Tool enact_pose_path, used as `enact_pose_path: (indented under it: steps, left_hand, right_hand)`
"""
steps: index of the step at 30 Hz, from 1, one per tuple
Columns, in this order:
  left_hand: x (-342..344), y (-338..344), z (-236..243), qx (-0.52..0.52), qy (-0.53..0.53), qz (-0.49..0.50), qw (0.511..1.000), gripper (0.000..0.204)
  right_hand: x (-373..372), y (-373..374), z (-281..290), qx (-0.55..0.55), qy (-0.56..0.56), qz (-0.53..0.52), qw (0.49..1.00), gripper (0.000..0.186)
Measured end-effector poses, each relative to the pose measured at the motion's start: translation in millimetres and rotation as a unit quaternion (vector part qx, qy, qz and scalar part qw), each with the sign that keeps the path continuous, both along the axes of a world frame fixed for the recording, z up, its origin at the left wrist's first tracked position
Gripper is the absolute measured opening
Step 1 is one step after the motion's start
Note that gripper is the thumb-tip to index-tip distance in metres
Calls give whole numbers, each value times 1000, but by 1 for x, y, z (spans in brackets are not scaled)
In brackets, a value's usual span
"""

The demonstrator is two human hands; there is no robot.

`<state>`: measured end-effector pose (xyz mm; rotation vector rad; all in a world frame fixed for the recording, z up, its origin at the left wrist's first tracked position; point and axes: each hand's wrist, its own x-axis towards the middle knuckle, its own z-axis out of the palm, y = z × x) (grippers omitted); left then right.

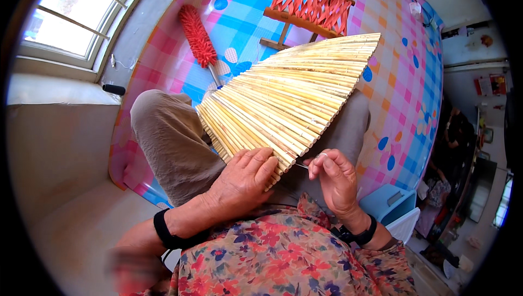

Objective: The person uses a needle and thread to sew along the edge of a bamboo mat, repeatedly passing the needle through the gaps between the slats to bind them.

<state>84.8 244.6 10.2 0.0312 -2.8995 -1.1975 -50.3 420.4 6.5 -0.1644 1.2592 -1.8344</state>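
A mat of pale yellow straw stalks (pixel 289 89), laid side by side in a fan, rests across my lap. My left hand (pixel 245 173) grips its near end, the fingers pressed over the stalks and the thumb side toward the right edge. Close by on the right, my right hand (pixel 333 175) pinches a thin needle (pixel 301 166), its tip at the mat's near right edge. Something white, perhaps thread or a ring, circles a finger of that hand. The tip is partly hidden by the stalks.
A wooden stool with a red woven-strap seat (pixel 313 7) stands beyond the mat on a checked floor covering (pixel 392 111). A red fluffy duster (pixel 197 34) lies at the left. Near my right elbow is a light blue plastic bin (pixel 387 203). A window (pixel 76 15) is at upper left.
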Motion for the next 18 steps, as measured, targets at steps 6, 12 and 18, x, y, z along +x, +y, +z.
enact_pose_path:
  steps: [6, 12, 18]
  left_hand:
    - [-1, 19, -3, -177, 45, 28, 983, 49]
    - [-13, 24, 6, -259, -3, 77, 963, 47]
    - [-8, 25, -12, -209, -13, 129, 969, 48]
  right_hand:
    - [-3, -16, -7, -107, 6, 12, 994, 18]
    - [1, -25, -12, -169, -91, 9, 981, 23]
    - [10, -21, -6, -86, -48, 48, 994, 25]
